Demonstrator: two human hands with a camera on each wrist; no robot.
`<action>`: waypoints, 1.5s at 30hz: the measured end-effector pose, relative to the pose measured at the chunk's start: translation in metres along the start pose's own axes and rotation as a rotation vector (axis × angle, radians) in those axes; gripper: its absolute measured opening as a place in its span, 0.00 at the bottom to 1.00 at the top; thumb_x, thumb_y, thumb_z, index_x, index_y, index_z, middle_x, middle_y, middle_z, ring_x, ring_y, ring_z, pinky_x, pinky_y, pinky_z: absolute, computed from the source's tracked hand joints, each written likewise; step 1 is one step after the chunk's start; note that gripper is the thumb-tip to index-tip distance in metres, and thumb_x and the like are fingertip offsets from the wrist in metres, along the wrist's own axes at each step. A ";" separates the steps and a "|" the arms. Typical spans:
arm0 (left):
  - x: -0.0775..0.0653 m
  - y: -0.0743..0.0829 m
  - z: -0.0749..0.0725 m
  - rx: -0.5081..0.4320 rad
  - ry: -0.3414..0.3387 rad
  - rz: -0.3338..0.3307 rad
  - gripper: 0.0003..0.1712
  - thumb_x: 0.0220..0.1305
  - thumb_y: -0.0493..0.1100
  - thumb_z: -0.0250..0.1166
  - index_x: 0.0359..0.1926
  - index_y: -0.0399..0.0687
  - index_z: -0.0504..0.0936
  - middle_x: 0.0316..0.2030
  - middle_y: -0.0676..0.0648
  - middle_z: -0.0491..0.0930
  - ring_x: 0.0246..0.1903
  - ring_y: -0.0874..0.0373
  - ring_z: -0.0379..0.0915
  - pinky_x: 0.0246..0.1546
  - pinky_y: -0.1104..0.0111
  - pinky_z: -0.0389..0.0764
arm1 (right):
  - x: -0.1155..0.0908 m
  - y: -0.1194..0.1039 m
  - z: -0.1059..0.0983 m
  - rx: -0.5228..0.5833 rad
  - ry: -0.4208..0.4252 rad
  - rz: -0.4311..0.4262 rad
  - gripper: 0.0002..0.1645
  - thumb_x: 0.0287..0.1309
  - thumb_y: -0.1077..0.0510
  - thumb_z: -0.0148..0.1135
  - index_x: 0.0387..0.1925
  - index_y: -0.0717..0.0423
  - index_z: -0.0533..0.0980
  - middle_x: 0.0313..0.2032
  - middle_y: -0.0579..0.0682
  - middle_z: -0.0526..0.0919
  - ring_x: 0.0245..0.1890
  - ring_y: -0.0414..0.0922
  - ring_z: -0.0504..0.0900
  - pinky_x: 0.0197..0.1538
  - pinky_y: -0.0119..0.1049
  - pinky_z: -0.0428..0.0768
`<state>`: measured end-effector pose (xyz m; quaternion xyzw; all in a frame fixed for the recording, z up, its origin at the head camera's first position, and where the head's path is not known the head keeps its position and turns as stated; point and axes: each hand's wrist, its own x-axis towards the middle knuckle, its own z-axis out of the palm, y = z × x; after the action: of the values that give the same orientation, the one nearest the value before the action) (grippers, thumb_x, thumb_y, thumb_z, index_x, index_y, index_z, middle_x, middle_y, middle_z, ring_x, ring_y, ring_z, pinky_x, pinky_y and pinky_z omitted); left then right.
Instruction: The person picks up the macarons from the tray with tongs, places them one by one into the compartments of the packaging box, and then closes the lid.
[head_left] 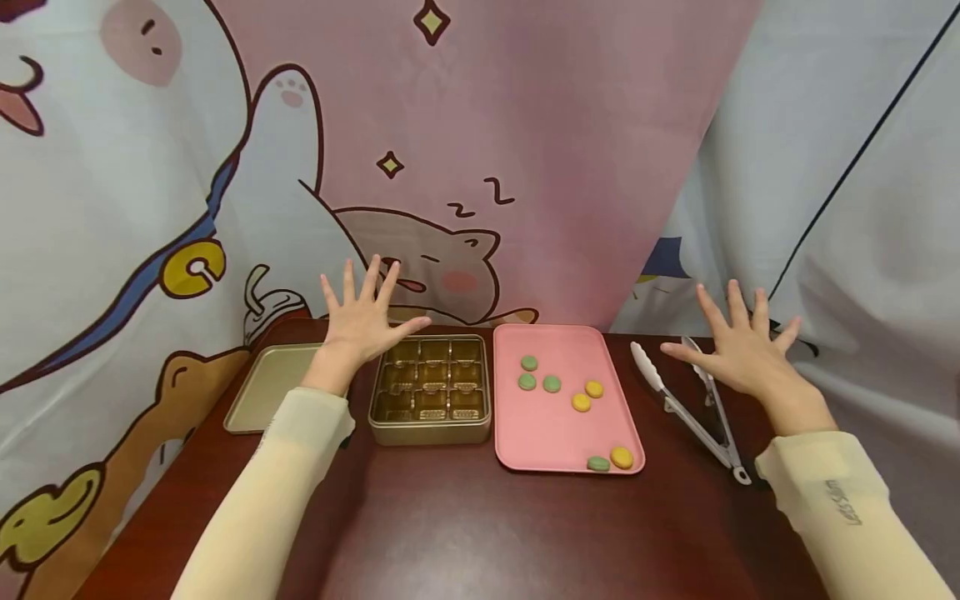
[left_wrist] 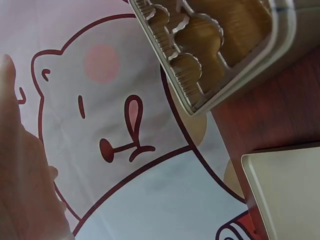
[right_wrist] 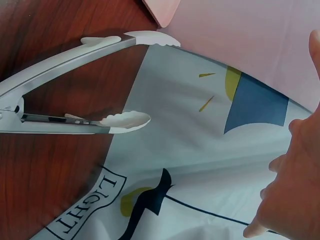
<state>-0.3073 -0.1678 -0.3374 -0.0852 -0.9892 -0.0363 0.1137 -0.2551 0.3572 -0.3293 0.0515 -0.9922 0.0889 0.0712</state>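
Observation:
With fingers spread wide, my left hand point(head_left: 362, 327) hovers between a gold tin point(head_left: 431, 432) and its flat lid point(head_left: 273, 387), holding nothing. The tin has a clear gold divider tray of small compartments inside. On the right, my other hand point(head_left: 750, 357) is raised over a pair of tongs point(head_left: 697, 429), fingers also spread and nothing in them. The tongs have white scalloped tips and lie with their arms apart. A pink tray point(head_left: 540, 433) between the hands carries several macarons, some green like this macaron point(head_left: 552, 383), some yellow like this macaron point(head_left: 581, 402).
Everything lies on a dark red-brown wooden table point(head_left: 450, 525). Behind it hangs a cloth printed with cartoon animals point(head_left: 442, 267), reaching down to the table's back edge. A grey-white cloth point(head_left: 862, 250) hangs at the right.

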 end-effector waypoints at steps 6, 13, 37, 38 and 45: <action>-0.004 -0.004 -0.002 -0.008 0.007 -0.004 0.61 0.58 0.85 0.44 0.79 0.66 0.26 0.80 0.48 0.25 0.77 0.37 0.14 0.69 0.33 0.20 | -0.008 0.009 0.000 0.009 0.001 0.015 0.65 0.59 0.22 0.52 0.79 0.41 0.26 0.75 0.70 0.22 0.72 0.73 0.14 0.52 0.84 0.17; -0.014 -0.014 -0.004 -0.025 0.019 -0.015 0.60 0.59 0.84 0.45 0.79 0.66 0.26 0.81 0.47 0.28 0.78 0.38 0.16 0.70 0.33 0.20 | -0.017 0.017 0.000 0.017 -0.002 0.025 0.65 0.60 0.24 0.51 0.79 0.45 0.25 0.75 0.69 0.19 0.72 0.72 0.14 0.51 0.84 0.17; -0.062 -0.045 0.018 -0.336 -0.048 -0.035 0.61 0.63 0.77 0.51 0.80 0.54 0.30 0.81 0.41 0.33 0.78 0.34 0.25 0.73 0.36 0.32 | -0.048 0.048 0.041 0.125 -0.015 0.124 0.70 0.59 0.26 0.56 0.77 0.54 0.23 0.75 0.74 0.29 0.72 0.78 0.30 0.51 0.89 0.36; -0.063 -0.046 0.019 -0.352 -0.048 -0.032 0.61 0.64 0.76 0.53 0.80 0.54 0.30 0.81 0.41 0.34 0.78 0.34 0.26 0.74 0.36 0.33 | -0.049 0.049 0.044 0.133 -0.011 0.127 0.71 0.59 0.27 0.57 0.77 0.55 0.23 0.75 0.75 0.30 0.72 0.79 0.32 0.51 0.89 0.38; -0.075 -0.054 0.028 -0.456 -0.081 -0.023 0.62 0.63 0.69 0.61 0.80 0.51 0.33 0.80 0.38 0.39 0.79 0.36 0.33 0.74 0.37 0.42 | -0.051 0.061 0.069 0.329 0.000 0.087 0.72 0.61 0.38 0.63 0.74 0.71 0.24 0.71 0.83 0.33 0.71 0.81 0.39 0.65 0.78 0.46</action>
<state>-0.2513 -0.2303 -0.3841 -0.0987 -0.9600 -0.2568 0.0513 -0.2207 0.4091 -0.4144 0.0195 -0.9655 0.2532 0.0578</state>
